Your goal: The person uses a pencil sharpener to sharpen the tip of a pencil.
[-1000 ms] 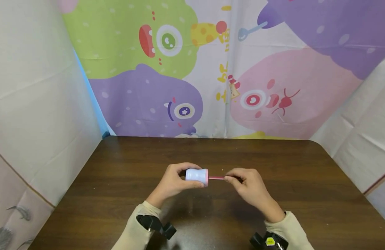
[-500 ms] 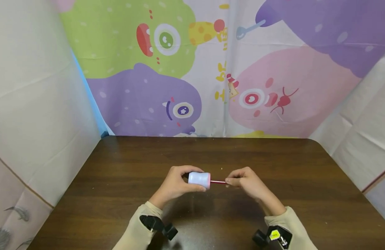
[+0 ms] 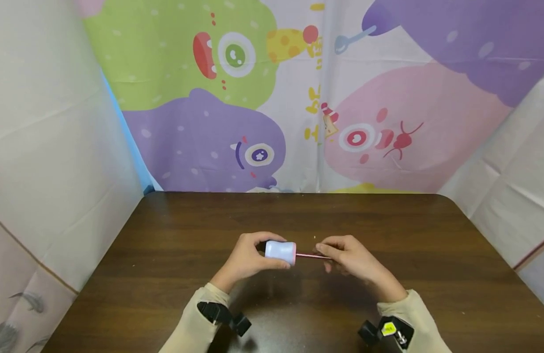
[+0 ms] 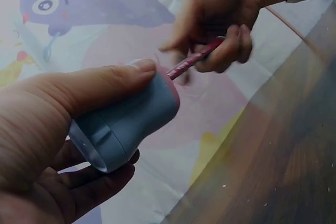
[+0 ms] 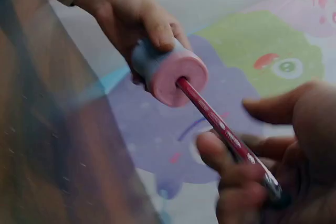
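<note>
L grip (image 3: pixel 243 257) clenched round blue/pink sharpener (image 3: pixel 279 251), held on its side above the counter (image 3: pixel 161 264), pink end facing R. Red pencil (image 5: pixel 219 126) sits in the hole of the pink end, approx in line w/ body; tip hidden, so can't confirm depth from here. R grip (image 3: pixel 353 260) at pencil's far end: thumb clear of the shaft, other fingers curled beside it, blurred. Can't tell if they're actually holding it. Step in hand, IMO: sharpening, prob. between twists. Next move calls for thumb onto shaft, firm pinch, then rotate + light push along axis, L grip steady. Sideways load could snap the lead, so mind alignment.
</note>
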### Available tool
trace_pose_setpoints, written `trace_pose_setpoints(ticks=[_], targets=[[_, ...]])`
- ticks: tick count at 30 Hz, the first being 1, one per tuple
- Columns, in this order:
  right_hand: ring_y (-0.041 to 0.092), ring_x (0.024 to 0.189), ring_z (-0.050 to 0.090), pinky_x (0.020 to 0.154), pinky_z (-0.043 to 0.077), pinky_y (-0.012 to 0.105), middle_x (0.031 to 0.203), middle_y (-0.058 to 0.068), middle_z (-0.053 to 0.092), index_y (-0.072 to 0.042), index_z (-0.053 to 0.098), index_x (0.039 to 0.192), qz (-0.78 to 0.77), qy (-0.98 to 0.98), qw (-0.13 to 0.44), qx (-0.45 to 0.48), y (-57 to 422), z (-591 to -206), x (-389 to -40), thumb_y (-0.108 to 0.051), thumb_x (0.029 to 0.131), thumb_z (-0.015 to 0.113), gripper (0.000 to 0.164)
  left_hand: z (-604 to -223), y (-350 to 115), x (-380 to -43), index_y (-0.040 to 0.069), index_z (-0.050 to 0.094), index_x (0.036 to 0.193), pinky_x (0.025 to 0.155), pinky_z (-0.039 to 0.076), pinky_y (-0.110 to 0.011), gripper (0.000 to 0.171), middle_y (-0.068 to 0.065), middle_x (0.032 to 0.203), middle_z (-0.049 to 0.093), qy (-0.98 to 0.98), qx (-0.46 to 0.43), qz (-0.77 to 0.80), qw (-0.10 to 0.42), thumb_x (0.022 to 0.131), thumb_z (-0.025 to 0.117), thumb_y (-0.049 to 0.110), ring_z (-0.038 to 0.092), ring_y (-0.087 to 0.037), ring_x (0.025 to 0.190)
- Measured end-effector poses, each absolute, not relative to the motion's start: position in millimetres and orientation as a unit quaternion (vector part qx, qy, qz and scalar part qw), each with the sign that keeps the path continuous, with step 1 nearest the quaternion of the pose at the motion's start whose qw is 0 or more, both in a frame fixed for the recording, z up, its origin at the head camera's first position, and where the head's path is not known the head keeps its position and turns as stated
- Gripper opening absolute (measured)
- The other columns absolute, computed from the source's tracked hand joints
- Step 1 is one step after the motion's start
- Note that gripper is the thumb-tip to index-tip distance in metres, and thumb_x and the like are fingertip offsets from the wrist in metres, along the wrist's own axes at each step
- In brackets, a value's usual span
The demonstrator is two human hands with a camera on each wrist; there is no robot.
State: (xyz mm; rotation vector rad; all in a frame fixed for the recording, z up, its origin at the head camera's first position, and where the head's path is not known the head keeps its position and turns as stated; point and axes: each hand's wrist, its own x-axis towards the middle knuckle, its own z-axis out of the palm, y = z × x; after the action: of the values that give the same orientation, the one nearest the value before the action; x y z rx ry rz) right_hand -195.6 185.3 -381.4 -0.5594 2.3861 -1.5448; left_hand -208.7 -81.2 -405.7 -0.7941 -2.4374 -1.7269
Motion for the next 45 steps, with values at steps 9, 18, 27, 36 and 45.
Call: trace_pose_setpoints(ticks=[9,18,27,36,45], targets=[[0.010,0.071,0.058,0.055,0.048,0.020,0.094,-0.001,0.068,-0.008,0.071,0.105,-0.324,0.796,-0.259,-0.442,191.5,-379.1,-199.1,-0.019,0.094,0.071,0.016,-398.5,-83.7,-207.2,-0.002,0.073,0.104,0.059,0.054,-0.025,0.037,-0.009,0.090,0.070,-0.743,-0.228,-0.629,0.012,0.071,0.088,0.003,0.059,-0.018,0.073],[0.008,0.054,0.037,0.041,0.031,0.016,0.066,-0.003,0.052,-0.004,0.074,0.086,-0.221,0.699,-0.469,-0.492,175.9,-392.3,-208.6,-0.021,0.101,0.060,0.027,-397.2,-83.7,-206.6,-0.007,0.072,0.104,0.059,0.054,-0.024,0.036,-0.009,0.088,0.069,-0.720,-0.239,-0.652,-0.017,0.072,0.086,0.002,0.059,-0.019,0.073],[0.000,0.054,0.045,0.045,0.039,0.018,0.065,-0.009,0.064,-0.014,0.073,0.073,-0.378,0.822,-0.276,-0.324,168.7,-392.4,-193.7,-0.008,0.082,0.078,0.011,-401.8,-79.6,-207.4,-0.007,0.073,0.102,0.059,0.053,-0.023,0.035,-0.009,0.086,0.069,-0.734,-0.231,-0.638,-0.015,0.071,0.087,-0.001,0.059,-0.016,0.071],[0.008,0.048,0.033,0.042,0.028,0.020,0.055,-0.004,0.046,0.005,0.070,0.077,-0.517,0.837,0.080,-0.163,171.7,-377.0,-197.6,-0.013,0.092,0.067,0.023,-402.9,-81.6,-206.7,-0.004,0.074,0.102,0.057,0.053,-0.024,0.039,-0.010,0.087,0.070,-0.754,-0.239,-0.611,0.008,0.068,0.090,0.003,0.059,-0.015,0.069],[0.005,0.042,0.020,0.038,0.018,0.019,0.052,-0.007,0.026,0.001,0.062,0.082,-0.568,0.741,0.338,-0.119,183.8,-374.2,-211.0,-0.024,0.101,0.054,0.032,-403.6,-80.9,-205.4,0.003,0.076,0.103,0.060,0.056,-0.027,0.044,-0.008,0.089,0.071,-0.770,-0.240,-0.590,0.017,0.063,0.094,0.007,0.061,-0.014,0.071]])
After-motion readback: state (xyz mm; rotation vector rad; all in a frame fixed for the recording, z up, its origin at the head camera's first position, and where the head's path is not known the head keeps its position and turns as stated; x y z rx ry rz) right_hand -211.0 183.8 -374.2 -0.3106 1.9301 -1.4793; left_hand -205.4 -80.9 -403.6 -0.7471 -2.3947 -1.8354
